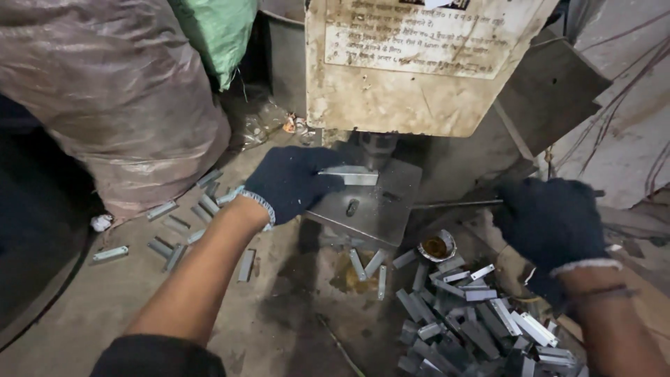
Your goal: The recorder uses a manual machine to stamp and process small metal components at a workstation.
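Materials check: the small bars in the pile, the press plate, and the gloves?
Bars in the pile: likely bare metal, maybe steel or aluminium; grey with bright glints on the flat faces. Press plate: apparently steel, dull grey, smudged, with a slot. Gloves on left hand and right hand: dark knitted fabric with pale ribbed cuffs.

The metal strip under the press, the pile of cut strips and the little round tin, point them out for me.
metal strip (pixel 351 175): head view, middle of its flat top face, beside the left hand's fingers.
pile of cut strips (pixel 481 328): head view, centre of the heap.
round tin (pixel 437 246): head view, its yellowish inside.
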